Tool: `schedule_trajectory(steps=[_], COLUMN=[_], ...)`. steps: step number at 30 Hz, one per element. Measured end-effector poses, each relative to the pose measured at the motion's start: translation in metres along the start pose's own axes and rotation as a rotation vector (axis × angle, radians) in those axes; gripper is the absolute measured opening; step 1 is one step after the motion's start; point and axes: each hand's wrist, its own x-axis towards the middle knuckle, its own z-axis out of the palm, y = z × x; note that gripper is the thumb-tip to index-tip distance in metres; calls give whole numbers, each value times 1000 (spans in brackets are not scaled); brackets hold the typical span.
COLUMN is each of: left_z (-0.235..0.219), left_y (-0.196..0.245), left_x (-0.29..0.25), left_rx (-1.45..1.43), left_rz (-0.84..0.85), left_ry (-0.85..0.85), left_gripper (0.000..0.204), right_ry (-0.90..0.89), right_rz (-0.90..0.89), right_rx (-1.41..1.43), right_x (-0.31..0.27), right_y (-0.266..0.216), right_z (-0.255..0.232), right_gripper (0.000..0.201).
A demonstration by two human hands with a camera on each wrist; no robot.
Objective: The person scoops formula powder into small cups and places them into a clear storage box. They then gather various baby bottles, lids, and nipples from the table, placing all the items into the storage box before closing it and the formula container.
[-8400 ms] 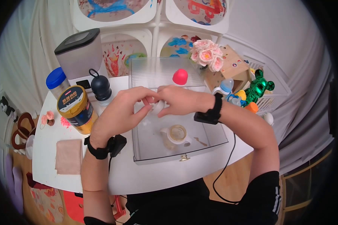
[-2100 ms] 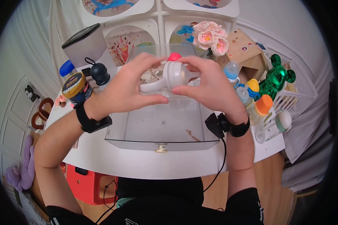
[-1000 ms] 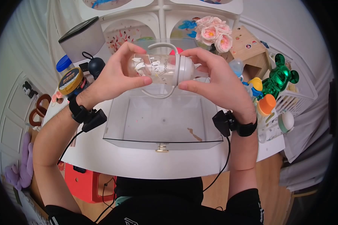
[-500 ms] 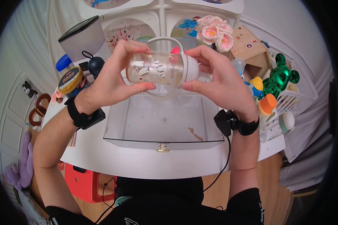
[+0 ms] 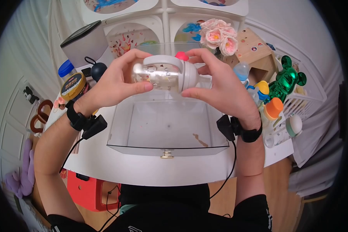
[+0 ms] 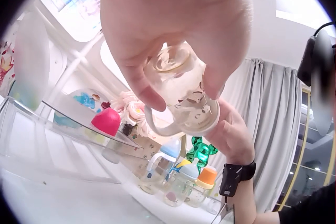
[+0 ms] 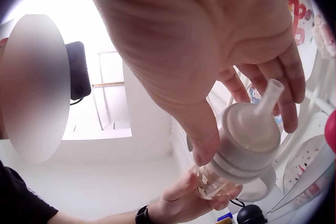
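A clear bottle (image 5: 160, 77) with small printed figures, a white collar and a white handle lies sideways in the air above the clear box. My left hand (image 5: 118, 79) grips its base end between thumb and fingers. At the collar end, my right hand (image 5: 220, 85) holds the white top with thumb below and fingers above. The right wrist view shows a pale spout (image 7: 270, 97) sticking out of the top (image 7: 249, 134). In the left wrist view the bottle's round base (image 6: 173, 58) faces the camera.
The clear box (image 5: 168, 125) with a gold latch stands on the white table (image 5: 150, 170). A pink-red object (image 5: 181, 56) is behind the bottle. Several bottles, one with an orange cap (image 5: 273, 107), and a green bear figure (image 5: 284, 79) stand right; tubs (image 5: 74, 86) stand left.
Earlier, the hands were lower over the box, with a white-handled item inside it. Since then the bottle has been turned between the hands; its handle now lies across the upper side.
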Motion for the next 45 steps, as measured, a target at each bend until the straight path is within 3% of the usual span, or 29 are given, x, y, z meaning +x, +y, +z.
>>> schedule_trajectory(steps=[3,7,10,12,16,20,21,23,24,27,31,34,37,42,45], left_z=[4,4,9,5,-19,-42,-38,-40,-43,-46,-41,-41,-47,-51,-51], left_y=[2,0,-3,-6,-10,-23,-22,-47,-60,-72,-71,-72,-78,-82,-83], left_x=[-3,-6,-15,-22,-39,-47,-47,-47,-46,-40,-37,-39,-42,-44,-43], left_rx=[-61,-17,64,148,406,563,556,711,781,823,887,908,923,888,892], left_rz=[-5,-49,-62,6,-117,-349,-366,-243,-178,-235,-258,-262,-255,-243,-248], left_ry=[62,14,26,33,165,-67,-56,-50,-50,-149,-187,-174,-157,-150,-174], left_gripper=[60,67,77,82,83,72,72,73,73,77,81,84,87,91,93], right_ry=[-26,-62,-20,39,120,403,451,503,484,421,206,33,11,-12,-49], right_rz=[-5,61,11,-35,35,2,3,28,69,154,344,623,857,886,893], right_rx=[4,-26,13,-38,-232,-404,-436,-559,-588,-666,-873,-863,-797,-759,-776], right_x=[1,4,2,0,0,1,0,-8,-14,-34,-69,-93,-106,-135,-138], right_y=[-1,-11,-13,-11,-25,-27,-31,-42,-48,-57,-64,-66,-61,-19,-18], right_z=[0,-5,2,6,-6,-4,-3,-9,-16,-43,-77,-88,-90,-100,-92], right_gripper=[64,60,57,58,66,69,69,74,74,76,76,77,77,75,76])
